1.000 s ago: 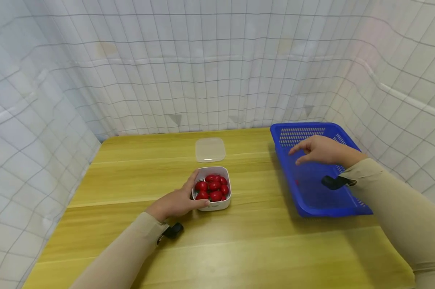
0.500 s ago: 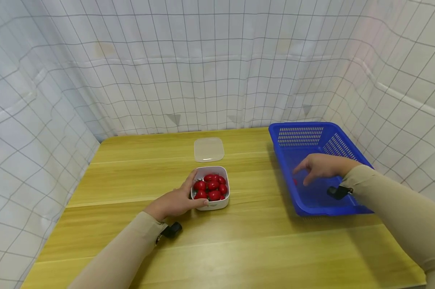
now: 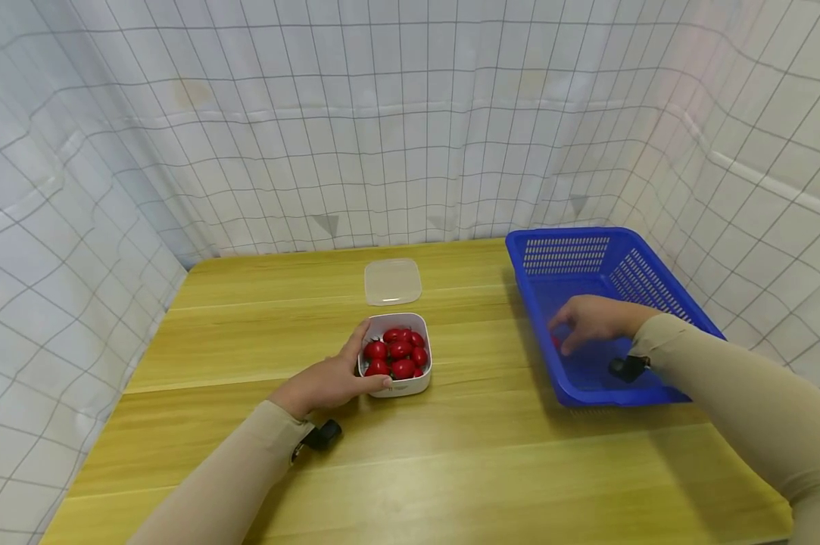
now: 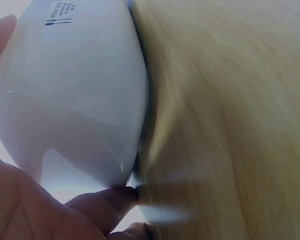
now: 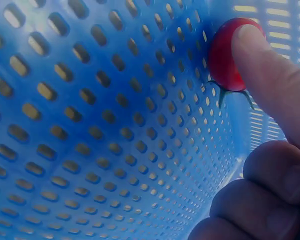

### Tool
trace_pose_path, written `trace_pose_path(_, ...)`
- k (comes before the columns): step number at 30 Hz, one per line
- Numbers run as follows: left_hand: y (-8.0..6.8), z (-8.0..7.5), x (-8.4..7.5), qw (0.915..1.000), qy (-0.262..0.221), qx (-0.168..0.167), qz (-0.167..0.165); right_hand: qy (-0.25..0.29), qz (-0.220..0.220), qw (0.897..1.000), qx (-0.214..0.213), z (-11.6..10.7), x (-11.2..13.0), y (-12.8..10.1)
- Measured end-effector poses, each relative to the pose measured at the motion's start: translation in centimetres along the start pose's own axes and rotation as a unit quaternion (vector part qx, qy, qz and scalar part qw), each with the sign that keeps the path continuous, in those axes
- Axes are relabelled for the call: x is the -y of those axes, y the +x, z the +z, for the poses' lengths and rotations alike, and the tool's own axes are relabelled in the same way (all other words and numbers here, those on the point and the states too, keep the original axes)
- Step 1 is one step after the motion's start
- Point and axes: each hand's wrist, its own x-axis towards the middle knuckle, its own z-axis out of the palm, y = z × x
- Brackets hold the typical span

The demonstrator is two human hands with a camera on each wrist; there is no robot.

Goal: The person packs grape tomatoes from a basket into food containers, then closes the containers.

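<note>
My left hand (image 3: 331, 382) holds a white plastic food container (image 3: 413, 387) on the table, thumb along the near side and fingers round the far-left side. Several red cherry tomatoes (image 3: 400, 350) fill the container. In the left wrist view, the container's smooth wall (image 4: 75, 95) with small printed text lies against the hand. My right hand (image 3: 593, 318) is down inside the blue basket (image 3: 562, 393). It pinches a cherry tomato (image 5: 222, 57) with a green calyx, close by the basket's left wall. Curled fingers (image 5: 262, 195) show below it in the right wrist view.
A clear square lid (image 3: 392, 281) lies flat on the wooden table (image 3: 410, 484), behind the container. The basket has high slotted walls and stands at the table's right side. Gridded white curtains (image 3: 396, 136) enclose the back and both sides.
My right hand has come down into the basket toward its left wall, and thumb and index finger have closed on the cherry tomato. My left hand has stayed on the container.
</note>
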Motion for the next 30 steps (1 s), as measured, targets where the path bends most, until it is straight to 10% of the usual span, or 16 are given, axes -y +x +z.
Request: trace_pose_path(30, -0.05, 0.11, -0.12, 1.0000, -0.001, 0.001, -0.002, -0.032, -0.005, 0.999, -0.011, -0.09, -0.45, 0.16)
